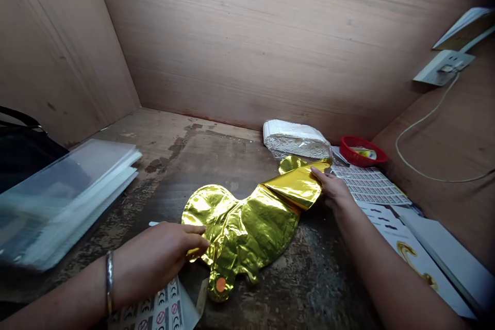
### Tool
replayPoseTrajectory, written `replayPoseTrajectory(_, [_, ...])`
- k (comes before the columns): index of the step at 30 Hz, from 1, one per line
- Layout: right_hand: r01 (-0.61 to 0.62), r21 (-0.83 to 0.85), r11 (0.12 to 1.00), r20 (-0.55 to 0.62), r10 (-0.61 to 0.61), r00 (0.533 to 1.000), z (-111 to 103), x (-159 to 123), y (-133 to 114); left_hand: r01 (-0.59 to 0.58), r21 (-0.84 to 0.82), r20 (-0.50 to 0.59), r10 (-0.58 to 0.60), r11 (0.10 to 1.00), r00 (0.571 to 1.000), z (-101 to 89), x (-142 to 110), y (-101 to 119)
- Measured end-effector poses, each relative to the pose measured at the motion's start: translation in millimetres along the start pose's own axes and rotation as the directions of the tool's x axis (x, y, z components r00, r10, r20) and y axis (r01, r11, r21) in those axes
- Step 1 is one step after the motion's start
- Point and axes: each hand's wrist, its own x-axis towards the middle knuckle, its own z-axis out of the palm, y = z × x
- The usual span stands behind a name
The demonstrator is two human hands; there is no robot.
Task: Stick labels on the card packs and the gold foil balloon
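Off back wall (216, 36) | right fingers (317, 172) pinch gold foil (255, 221) edge | left fingers (194, 229): grip unclear

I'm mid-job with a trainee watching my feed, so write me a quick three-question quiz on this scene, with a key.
1. True or false: the right hand is gripping the red basket.
2. What colour is the round spot near the lower end of the gold foil?
A) Blue
B) Orange
C) White
3. Fill in the blank: seen from the person, the stack of clear plastic sheets lies to the ____ of the gold foil.

Key:
1. False; it holds a flap of the gold foil.
2. B
3. left
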Motion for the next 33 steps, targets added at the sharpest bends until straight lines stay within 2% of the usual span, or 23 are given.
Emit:
replayPoseTrajectory(3, [0.031, 0.031, 0.999, 0.057, -0.033, 0.998, -6.2, -13.2, 0.8, -0.022, -0.088, -0.014, 0.021, 0.996, 1.0, -12.2, -8.7, -3.2])
replayPoseTrajectory(6, [0.092, 0.036, 0.995, 0.134, -0.096, 0.986, -18.7, -37.7, 11.1, 0.106, -0.159, -0.066, -0.118, 0.982, 0.991, -23.5, -16.7, -16.1])
replayPoseTrajectory(11, [0.198, -0.092, 0.976, 0.358, -0.153, 0.921, -27.4, -78.7, 28.8, 0.331, -0.34, 0.023, -0.345, 0.88, 0.938, -27.0, -13.5, -38.4])
replayPoseTrajectory(14, [0.276, -0.163, 0.947, 0.428, -0.184, 0.885, -16.4, -89.9, 32.9, 0.37, -0.438, 0.045, -0.391, 0.819, 0.919, -22.5, -5.7, -39.8])
replayPoseTrajectory(20, [0.402, -0.232, 0.886, 0.38, -0.298, 0.876, 8.8, -95.4, 36.9, 0.338, -0.515, 0.03, -0.378, 0.788, 0.925, -10.8, -1.7, -36.0])
replayPoseTrajectory(24, [0.425, -0.207, 0.881, 0.374, -0.33, 0.867, 19.0, -91.6, 38.8, 0.348, -0.527, 0.051, -0.38, 0.776, 0.924, -6.6, -12.8, -31.4])
replayPoseTrajectory(30, [0.448, -0.084, 0.89, 0.494, -0.354, 0.795, 45.4, -82.6, 35.3, 0.377, -0.552, 0.103, -0.388, 0.744, 0.916, -4.7, -34.0, -33.9])
replayPoseTrajectory(33, [0.421, -0.06, 0.905, 0.535, -0.327, 0.779, 58.2, -78.2, 29.5, 0.379, -0.539, 0.071, -0.408, 0.752, 0.91, -3.6, -38.9, -37.6])
